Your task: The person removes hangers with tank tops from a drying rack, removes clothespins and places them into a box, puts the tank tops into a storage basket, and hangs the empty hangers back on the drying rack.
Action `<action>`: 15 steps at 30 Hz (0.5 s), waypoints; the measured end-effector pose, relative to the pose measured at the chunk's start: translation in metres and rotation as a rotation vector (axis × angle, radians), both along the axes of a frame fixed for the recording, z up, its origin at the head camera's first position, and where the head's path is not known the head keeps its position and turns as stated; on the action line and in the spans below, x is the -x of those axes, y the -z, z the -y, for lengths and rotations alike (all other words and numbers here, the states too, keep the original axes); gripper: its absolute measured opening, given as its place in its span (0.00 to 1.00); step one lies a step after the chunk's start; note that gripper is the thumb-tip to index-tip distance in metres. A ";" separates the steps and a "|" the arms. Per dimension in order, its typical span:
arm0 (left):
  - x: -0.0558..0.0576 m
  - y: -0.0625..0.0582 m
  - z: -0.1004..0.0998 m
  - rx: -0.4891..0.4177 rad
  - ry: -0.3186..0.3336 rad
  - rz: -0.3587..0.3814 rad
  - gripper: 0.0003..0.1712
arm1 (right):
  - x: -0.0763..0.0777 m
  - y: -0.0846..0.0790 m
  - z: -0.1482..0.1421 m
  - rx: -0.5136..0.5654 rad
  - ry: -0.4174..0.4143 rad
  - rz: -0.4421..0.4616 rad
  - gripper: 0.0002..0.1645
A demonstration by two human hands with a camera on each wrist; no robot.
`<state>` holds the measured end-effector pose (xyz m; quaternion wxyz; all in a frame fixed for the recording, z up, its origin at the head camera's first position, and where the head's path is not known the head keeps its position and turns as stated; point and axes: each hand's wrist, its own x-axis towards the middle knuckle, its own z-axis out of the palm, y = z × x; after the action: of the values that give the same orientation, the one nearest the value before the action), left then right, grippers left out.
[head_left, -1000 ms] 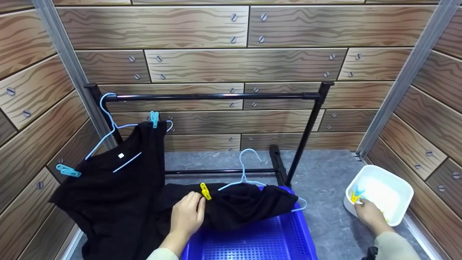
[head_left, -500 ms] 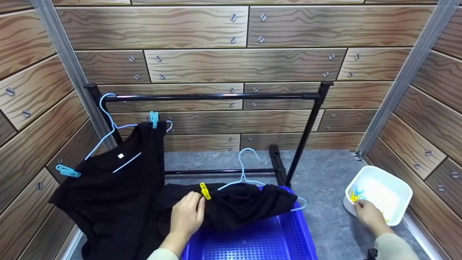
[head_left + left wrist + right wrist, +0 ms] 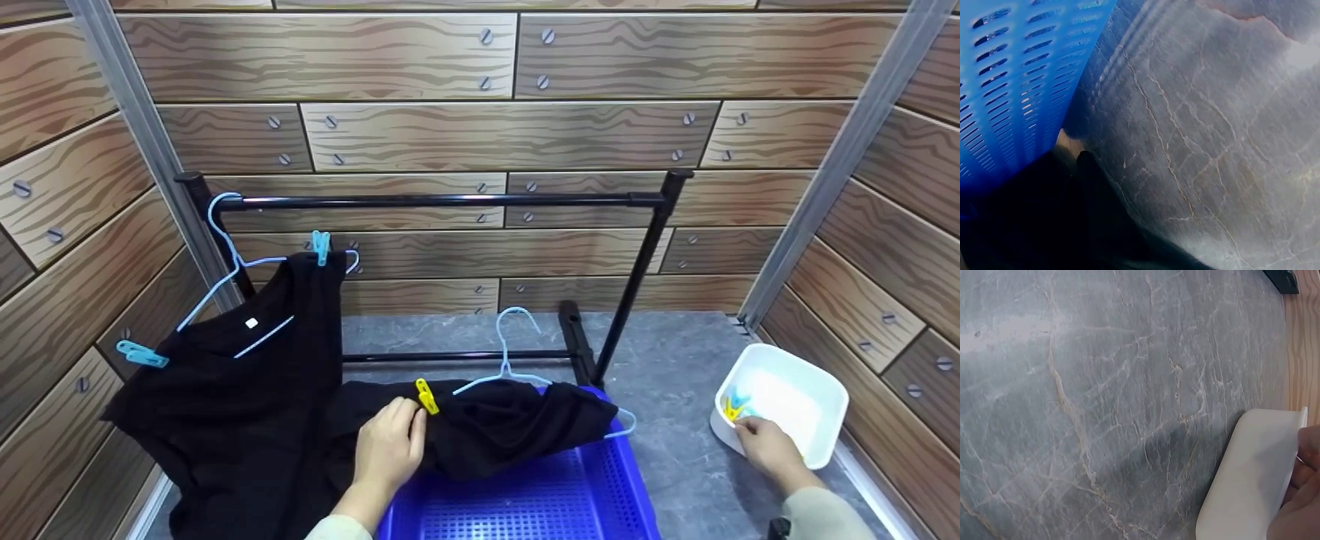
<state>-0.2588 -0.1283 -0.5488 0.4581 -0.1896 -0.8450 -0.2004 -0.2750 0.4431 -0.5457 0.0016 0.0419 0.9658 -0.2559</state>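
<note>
My left hand (image 3: 390,442) grips a black garment (image 3: 510,442) that lies over the blue basket (image 3: 632,480). A yellow clothespin (image 3: 427,397) is clipped on the garment right by the fingertips. A light blue hanger (image 3: 505,345) is inside the garment, its hook standing up and one end sticking out at the right. At the far right my right hand (image 3: 771,450) holds the near left rim of a white plastic tub (image 3: 825,379). Blue and yellow clothespins (image 3: 733,409) lie inside, close to its fingertips. In the right wrist view, fingers (image 3: 1303,472) reach over the tub's rim.
A black garment rack (image 3: 450,201) stands behind the basket. On its left end a black sleeveless top (image 3: 247,420) hangs from a blue hanger (image 3: 225,247), with a blue clothespin (image 3: 321,248) at each shoulder. Wood-patterned walls (image 3: 510,135) surround the grey marbled surface (image 3: 675,360).
The white tub has slid slightly to the left with my right hand on its rim. My left hand and the black garment stay in place.
</note>
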 end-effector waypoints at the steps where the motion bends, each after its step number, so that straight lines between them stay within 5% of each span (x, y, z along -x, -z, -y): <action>1: 0.000 0.000 0.000 0.000 0.004 0.002 0.09 | -0.001 0.000 -0.001 0.004 -0.001 -0.012 0.23; 15: 0.000 0.000 0.000 0.004 0.007 -0.010 0.10 | -0.007 -0.010 -0.010 0.031 0.056 -0.170 0.17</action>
<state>-0.2590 -0.1282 -0.5486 0.4614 -0.1945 -0.8424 -0.1991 -0.2679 0.4527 -0.5356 -0.0869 0.0473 0.9567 -0.2736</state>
